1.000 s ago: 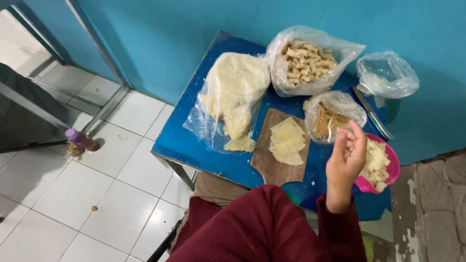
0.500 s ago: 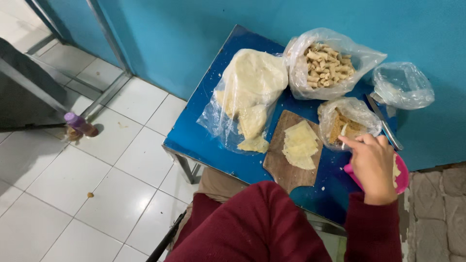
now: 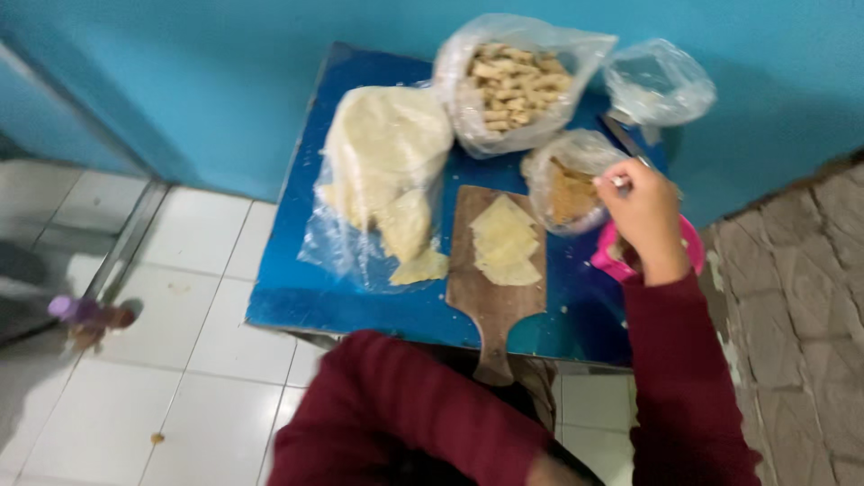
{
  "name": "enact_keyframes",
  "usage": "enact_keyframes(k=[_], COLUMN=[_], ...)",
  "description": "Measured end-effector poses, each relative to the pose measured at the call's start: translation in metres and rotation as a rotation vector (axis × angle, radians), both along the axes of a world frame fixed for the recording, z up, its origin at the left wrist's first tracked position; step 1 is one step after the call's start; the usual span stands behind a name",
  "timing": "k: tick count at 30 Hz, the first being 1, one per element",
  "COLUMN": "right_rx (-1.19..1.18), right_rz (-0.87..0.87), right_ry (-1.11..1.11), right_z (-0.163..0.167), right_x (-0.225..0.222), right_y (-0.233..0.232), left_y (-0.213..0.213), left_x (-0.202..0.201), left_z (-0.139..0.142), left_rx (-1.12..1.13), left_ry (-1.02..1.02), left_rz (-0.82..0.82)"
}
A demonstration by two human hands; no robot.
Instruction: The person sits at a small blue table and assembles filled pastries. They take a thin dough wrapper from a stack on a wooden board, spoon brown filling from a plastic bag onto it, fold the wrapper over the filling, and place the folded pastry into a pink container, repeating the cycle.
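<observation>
Over the far right part of a small blue table (image 3: pixel 360 306), the right hand (image 3: pixel 643 216) is held with its fingers (image 3: pixel 621 184) curled shut around a small pale object, too small to be identified. Just below the fingers, a pink bowl (image 3: pixel 691 241) is partly covered by the hand and wrist. Immediately left of the fingertips, an open clear bag of brown crumbs (image 3: pixel 569 184) is seen, touching the edge of a wooden cutting board (image 3: pixel 493 297). On that board, a stack of thin pale dough sheets (image 3: pixel 504 238) is laid, near the fingers but apart from them. Farther left, a large clear bag of more pale sheets (image 3: pixel 382 171) is spread across the table. Beyond the fingers, toward the wall, a bag of tan rolled pieces (image 3: pixel 517 81) and a nearly empty clear bag (image 3: pixel 657 81) are set. The left hand is not shown; only dark red sleeves (image 3: pixel 405 414) are visible at the near edge.

The table is pushed against a blue painted wall (image 3: pixel 225 81). White floor tiles (image 3: pixel 117 396) are seen to the left, grey paving (image 3: pixel 801 306) to the right. A small purple-capped bottle (image 3: pixel 85 315) stands on the tiles, well apart from the hand.
</observation>
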State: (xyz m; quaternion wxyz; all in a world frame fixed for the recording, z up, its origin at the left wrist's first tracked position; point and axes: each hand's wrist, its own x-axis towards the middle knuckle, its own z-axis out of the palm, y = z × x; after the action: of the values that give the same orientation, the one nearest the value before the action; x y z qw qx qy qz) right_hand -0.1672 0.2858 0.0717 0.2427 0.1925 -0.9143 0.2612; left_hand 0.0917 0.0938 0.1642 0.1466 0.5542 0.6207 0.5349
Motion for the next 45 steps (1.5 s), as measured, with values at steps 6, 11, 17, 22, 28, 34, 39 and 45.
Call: enact_keyframes(k=[6, 11, 17, 22, 28, 34, 39, 45], right_rx=[-0.041, -0.145, -0.492, -0.696, -0.812, -0.956, -0.975, -0.631], right_rz=[-0.028, -0.084, -0.011, -0.116, -0.070, 0.032, 0.177, 0.175], right_ry=[-0.045, -0.142, -0.348, -0.419, -0.486, -0.538, -0.603, -0.501], right_z=[-0.006, -0.005, -0.007, -0.002, 0.004, 0.004, -0.013, -0.019], right_x=[-0.003, -0.009, -0.014, -0.011, 0.000, 0.027, 0.068, 0.113], right_y=[0.015, 0.010, 0.009, 0.015, 0.024, 0.030, 0.012, -0.027], left_y=[-0.050, -0.092, -0.102, -0.096, -0.093, -0.090, -0.089, -0.087], left_x=[-0.044, -0.093, -0.111, -0.116, -0.115, -0.114, -0.115, -0.115], left_z=[-0.038, -0.103, -0.121, -0.135, -0.135, -0.139, -0.141, -0.137], left_rx=[-0.205, -0.225, -0.323, -0.329, -0.293, -0.300, -0.304, -0.299], left_ry=[0.171, 0.339, 0.324, 0.294, 0.312, 0.272, 0.255, 0.283], left_rz=[0.549, 0.962, 1.060, 1.094, 1.160, 1.184, 1.186, 1.186])
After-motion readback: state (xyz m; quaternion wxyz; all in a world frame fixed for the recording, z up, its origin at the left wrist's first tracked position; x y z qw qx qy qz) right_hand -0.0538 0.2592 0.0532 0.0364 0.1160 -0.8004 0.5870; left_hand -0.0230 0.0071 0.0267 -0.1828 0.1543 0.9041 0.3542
